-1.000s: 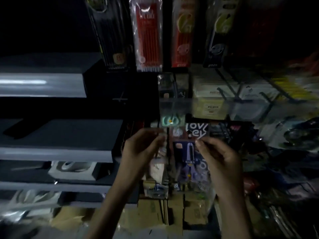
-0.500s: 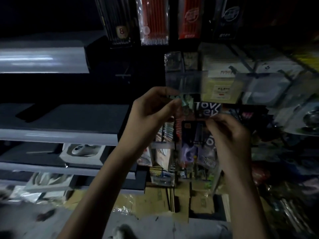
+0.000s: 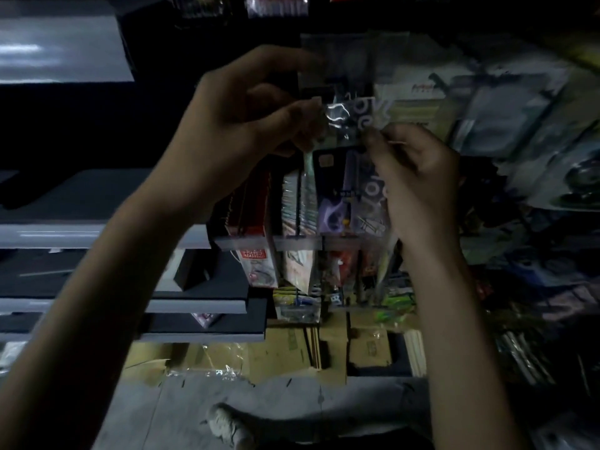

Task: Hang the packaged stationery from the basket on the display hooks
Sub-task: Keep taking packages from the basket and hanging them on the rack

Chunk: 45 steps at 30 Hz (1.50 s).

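A dark purple stationery pack (image 3: pixel 352 183) in clear plastic hangs between my two hands at the middle of the dim display. My left hand (image 3: pixel 246 118) pinches its top left corner. My right hand (image 3: pixel 412 177) pinches its top right edge. The shiny header of the pack (image 3: pixel 344 115) sits between my fingertips, right in front of other hung packs. No hook shows clearly behind it. No basket is in view.
Grey shelves (image 3: pixel 65 235) run along the left. More hung packs (image 3: pixel 506 118) crowd the right side. Boxed goods (image 3: pixel 256 216) stand just below my hands. Cardboard boxes (image 3: pixel 292 349) lie on the floor beside my leg and shoe (image 3: pixel 227 427).
Both hands have lifted the pack higher and closer to the upper row of hung goods, and the camera has tilted down, so the floor and shoe now show.
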Available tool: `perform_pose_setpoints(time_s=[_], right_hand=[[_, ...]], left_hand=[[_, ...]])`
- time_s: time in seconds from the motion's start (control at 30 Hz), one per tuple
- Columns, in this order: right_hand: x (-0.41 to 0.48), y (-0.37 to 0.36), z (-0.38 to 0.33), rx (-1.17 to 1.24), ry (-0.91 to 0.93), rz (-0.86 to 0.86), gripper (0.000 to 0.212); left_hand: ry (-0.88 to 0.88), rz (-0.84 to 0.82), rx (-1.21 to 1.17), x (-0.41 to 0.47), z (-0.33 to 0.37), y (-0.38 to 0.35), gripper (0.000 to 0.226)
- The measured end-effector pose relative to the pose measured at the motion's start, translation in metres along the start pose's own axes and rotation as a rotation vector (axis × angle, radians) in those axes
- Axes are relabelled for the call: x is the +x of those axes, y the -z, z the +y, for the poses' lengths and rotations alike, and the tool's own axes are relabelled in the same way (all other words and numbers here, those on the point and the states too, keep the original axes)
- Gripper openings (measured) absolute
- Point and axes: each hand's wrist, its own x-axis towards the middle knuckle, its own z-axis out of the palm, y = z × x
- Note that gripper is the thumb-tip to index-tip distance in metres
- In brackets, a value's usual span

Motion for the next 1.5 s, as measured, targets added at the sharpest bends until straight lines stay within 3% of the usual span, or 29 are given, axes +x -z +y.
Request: perform_pose_setpoints(time_s=[0.23, 0.57, 0.83, 1.2, 1.27, 1.4, 1.5], right_hand=[[0.014, -0.014, 0.0, 0.008, 0.029, 0.024, 0.012], [0.02, -0.025, 0.006, 0.025, 0.047, 0.095, 0.026], [0.026, -0.032, 0.006, 0.025, 0.013, 0.087, 0.01], [0.025, -0.028, 0.007, 0.096, -0.065, 0.074, 0.01], [0.026, -0.027, 0.008, 0.092, -0.091, 0.061, 0.015], [0.026, -0.024, 0.01, 0.072, -0.105, 0.028, 0.012], [0.027, -0.024, 0.009, 0.113, -0.13, 0.042, 0.013]], left_hand=[[0.025, -0.051, -0.008, 0.0, 0.0, 0.003, 0.047], [-0.032, -0.061, -0.005, 0.0, -0.011, 0.003, 0.043], [-0.077, -0.059, -0.059, 0.002, -0.015, 0.003, 0.041], [0.012, -0.058, -0.219, -0.03, -0.041, -0.015, 0.038], [0.028, -0.018, -0.216, -0.034, -0.052, -0.02, 0.036], [0.087, 0.223, -0.128, -0.033, -0.08, -0.032, 0.022], [0.096, 0.26, -0.061, -0.028, -0.094, -0.048, 0.031]])
